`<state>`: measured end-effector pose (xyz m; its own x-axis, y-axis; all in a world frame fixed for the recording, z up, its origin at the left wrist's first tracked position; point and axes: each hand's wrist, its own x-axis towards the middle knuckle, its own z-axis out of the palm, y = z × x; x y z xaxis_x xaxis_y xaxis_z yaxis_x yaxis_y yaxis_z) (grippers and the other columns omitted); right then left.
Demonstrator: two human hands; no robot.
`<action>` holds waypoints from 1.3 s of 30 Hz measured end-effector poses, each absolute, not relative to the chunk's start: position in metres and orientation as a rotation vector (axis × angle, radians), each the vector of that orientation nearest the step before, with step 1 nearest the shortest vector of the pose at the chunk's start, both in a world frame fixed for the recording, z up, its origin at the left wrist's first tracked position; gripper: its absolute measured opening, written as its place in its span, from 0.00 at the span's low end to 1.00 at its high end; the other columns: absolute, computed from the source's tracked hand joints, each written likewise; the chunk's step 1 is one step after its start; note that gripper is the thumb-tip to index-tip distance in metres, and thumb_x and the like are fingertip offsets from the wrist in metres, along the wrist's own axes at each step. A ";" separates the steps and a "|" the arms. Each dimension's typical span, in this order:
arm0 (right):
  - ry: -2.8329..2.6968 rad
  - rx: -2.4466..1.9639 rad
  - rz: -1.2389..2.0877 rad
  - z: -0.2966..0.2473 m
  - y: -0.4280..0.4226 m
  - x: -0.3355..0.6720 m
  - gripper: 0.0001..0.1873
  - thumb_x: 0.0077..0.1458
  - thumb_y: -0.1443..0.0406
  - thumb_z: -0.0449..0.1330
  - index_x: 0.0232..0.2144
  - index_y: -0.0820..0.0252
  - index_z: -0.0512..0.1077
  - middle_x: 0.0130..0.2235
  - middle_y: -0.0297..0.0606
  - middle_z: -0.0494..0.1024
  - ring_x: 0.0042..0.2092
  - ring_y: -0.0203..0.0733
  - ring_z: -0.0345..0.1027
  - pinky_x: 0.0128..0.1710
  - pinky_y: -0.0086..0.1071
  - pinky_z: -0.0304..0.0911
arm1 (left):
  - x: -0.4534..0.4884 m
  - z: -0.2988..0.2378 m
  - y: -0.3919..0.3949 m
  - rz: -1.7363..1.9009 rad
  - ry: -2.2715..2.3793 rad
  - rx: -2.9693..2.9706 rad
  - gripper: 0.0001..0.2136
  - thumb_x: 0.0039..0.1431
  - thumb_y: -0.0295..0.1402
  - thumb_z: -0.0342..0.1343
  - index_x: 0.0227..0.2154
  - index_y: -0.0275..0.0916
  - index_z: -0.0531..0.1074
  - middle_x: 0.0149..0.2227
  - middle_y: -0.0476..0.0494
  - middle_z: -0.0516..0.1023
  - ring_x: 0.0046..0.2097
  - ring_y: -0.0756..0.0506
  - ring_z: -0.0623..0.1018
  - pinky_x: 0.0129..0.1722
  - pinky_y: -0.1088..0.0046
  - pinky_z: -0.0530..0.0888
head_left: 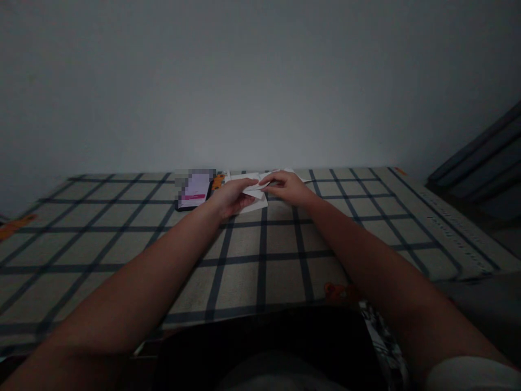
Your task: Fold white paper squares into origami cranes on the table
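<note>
Dim room: plain pale wall [260, 87] beyond a blue-checked bench [280, 239]. Left grip [232, 198] pinching folded white paper [254, 191], thumb over, fingers under. Right grip [292, 188] pinching the same paper at its right end. Paper is just right of the smartphone [198, 187]. More white sheets [260, 205] under it, same side of the smartphone. Orange print [218, 181] touching-close to the smartphone's right edge. Smartphone screen lit, partly pixelated.
</note>
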<state>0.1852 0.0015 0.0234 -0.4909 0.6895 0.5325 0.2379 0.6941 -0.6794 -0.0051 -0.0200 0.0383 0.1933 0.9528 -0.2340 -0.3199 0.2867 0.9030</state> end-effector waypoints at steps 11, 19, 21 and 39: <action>-1.954 -0.786 0.726 0.034 -0.002 0.190 0.08 0.54 0.61 0.63 0.34 0.58 0.80 0.36 0.39 0.80 0.41 0.40 0.71 0.45 0.37 0.64 | -0.004 0.031 -0.022 1.103 0.905 1.053 0.09 0.48 0.30 0.67 0.33 0.33 0.78 0.35 0.43 0.80 0.33 0.51 0.77 0.30 0.80 0.73; -1.765 -0.823 0.978 0.028 0.001 0.185 0.11 0.50 0.60 0.66 0.33 0.62 0.77 0.36 0.39 0.79 0.39 0.38 0.71 0.44 0.35 0.64 | -0.003 0.027 -0.024 1.164 0.930 1.173 0.13 0.46 0.36 0.69 0.32 0.34 0.79 0.35 0.42 0.81 0.36 0.49 0.77 0.38 0.74 0.75; -1.743 -0.846 0.971 0.028 0.002 0.185 0.10 0.49 0.60 0.65 0.32 0.62 0.77 0.35 0.39 0.79 0.38 0.38 0.71 0.44 0.35 0.64 | -0.002 0.027 -0.026 1.171 0.927 1.200 0.13 0.46 0.37 0.69 0.32 0.34 0.79 0.36 0.42 0.81 0.37 0.49 0.77 0.39 0.73 0.76; -1.518 -0.796 1.145 0.024 0.002 0.176 0.11 0.46 0.65 0.66 0.30 0.57 0.66 0.30 0.30 0.74 0.32 0.34 0.70 0.36 0.32 0.68 | -0.002 0.022 -0.025 1.166 1.126 1.363 0.14 0.47 0.41 0.66 0.29 0.33 0.78 0.29 0.42 0.80 0.28 0.49 0.76 0.31 0.73 0.73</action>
